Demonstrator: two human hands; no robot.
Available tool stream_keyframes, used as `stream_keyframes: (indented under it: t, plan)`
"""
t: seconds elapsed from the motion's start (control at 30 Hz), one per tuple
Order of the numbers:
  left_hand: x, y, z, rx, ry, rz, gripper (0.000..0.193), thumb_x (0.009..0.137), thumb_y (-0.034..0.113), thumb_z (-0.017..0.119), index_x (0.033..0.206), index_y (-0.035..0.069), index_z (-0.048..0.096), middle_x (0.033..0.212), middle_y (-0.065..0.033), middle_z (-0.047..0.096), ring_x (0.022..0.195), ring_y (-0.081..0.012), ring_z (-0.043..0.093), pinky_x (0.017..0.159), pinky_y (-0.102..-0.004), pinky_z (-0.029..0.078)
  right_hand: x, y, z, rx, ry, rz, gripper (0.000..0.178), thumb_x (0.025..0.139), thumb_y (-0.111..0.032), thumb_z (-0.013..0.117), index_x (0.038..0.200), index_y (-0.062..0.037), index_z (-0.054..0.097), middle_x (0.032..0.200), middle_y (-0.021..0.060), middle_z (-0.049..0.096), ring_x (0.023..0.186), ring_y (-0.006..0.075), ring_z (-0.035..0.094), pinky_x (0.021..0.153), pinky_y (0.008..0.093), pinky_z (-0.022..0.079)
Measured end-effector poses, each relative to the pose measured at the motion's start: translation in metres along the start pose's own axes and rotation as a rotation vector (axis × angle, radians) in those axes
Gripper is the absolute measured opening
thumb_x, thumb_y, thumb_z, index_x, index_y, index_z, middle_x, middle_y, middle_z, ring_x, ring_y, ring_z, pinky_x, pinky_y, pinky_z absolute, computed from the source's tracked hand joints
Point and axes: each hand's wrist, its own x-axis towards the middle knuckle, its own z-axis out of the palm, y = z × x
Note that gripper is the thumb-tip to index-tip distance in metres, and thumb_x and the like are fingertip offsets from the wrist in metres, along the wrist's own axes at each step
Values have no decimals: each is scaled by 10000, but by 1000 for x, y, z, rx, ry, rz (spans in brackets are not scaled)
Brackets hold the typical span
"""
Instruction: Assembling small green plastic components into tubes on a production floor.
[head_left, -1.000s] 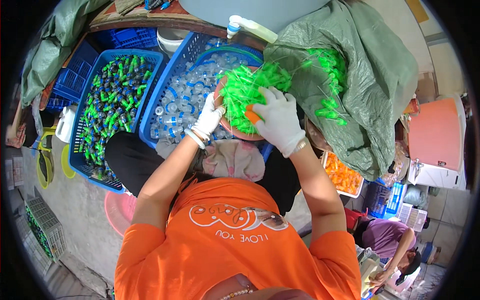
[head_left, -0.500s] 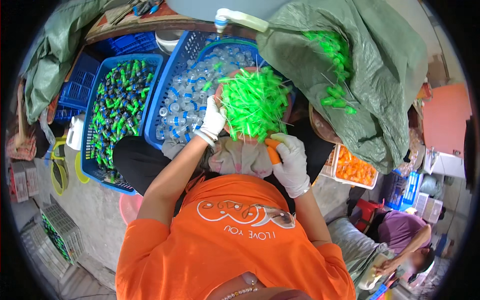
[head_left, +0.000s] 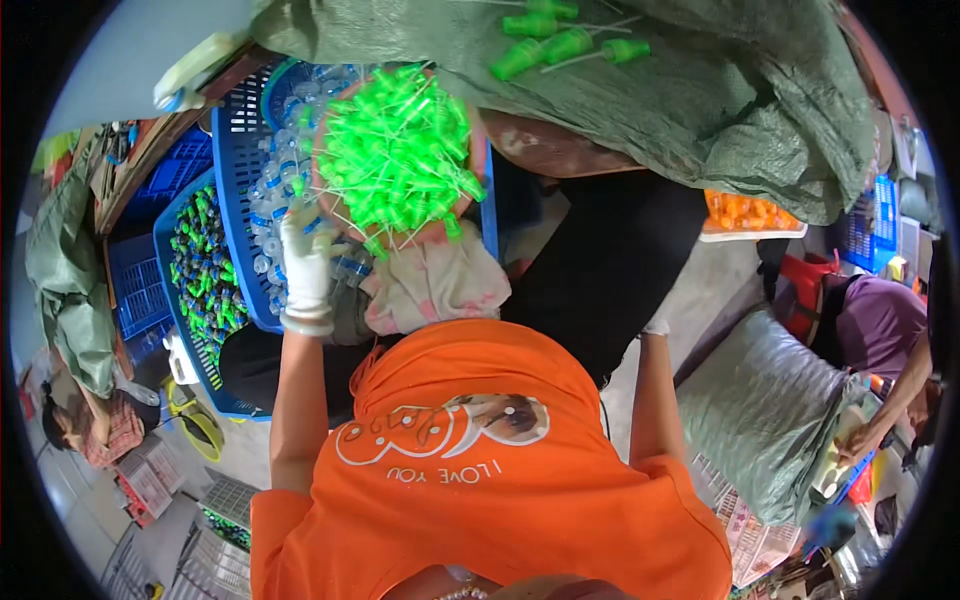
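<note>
Left hand (head_left: 306,268) is beside a bowl (head_left: 479,145) heaped with green caps (head_left: 398,150).

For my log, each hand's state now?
Left hand: beside the bowl of green caps; grip unclear.
Right hand: mostly hidden by the leg; can't tell.

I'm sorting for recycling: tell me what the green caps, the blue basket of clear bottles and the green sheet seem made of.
Green caps: likely plastic, glossy and slightly see-through; bright highlights.
Blue basket: likely rigid moulded plastic; even colour, regular holes.
Green sheet: perhaps woven plastic, dull sheen; stiff creases, weave unclear.
</note>
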Motion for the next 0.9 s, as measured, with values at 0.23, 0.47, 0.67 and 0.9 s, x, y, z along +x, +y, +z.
stream_keyframes:
  t: [0.23,0.47,0.67,0.9]
  plan:
    - [-65,-20,-23,687,138,466,436,831,-115,456,1246,15,437,1164,-148,541,927,-213,588,798,-319,477,28,-11,165,-675,-216,-10,333,988,-250,434,1182,-55,622,1080,92,652,956,211,612,870,335,465]
    - [-93,-21,-14,1050,-64,598,283,781,-142,470,1012,10,534,966,-158,577,825,-299,576,728,-384,462,-1,58,168,-996,-408,-32,346,978,-272,433,1176,-78,640,1101,101,663,964,230,628,879,360,473]
    - [-82,-29,-12,1052,-181,555,252,774,-138,490,960,23,547,894,-137,592,787,-319,577,709,-393,465,-30,114,156,-824,-436,-99,327,960,-256,447,1150,-81,647,1090,100,667,957,242,634,865,368,480]
    - [-81,-21,-4,1096,-198,590,230,765,-108,499,942,25,561,853,-133,625,753,-323,594,674,-393,467,-42,144,162,-583,-422,-279,305,939,-236,462,1119,-85,656,1076,100,671,949,255,640,850,379,489]
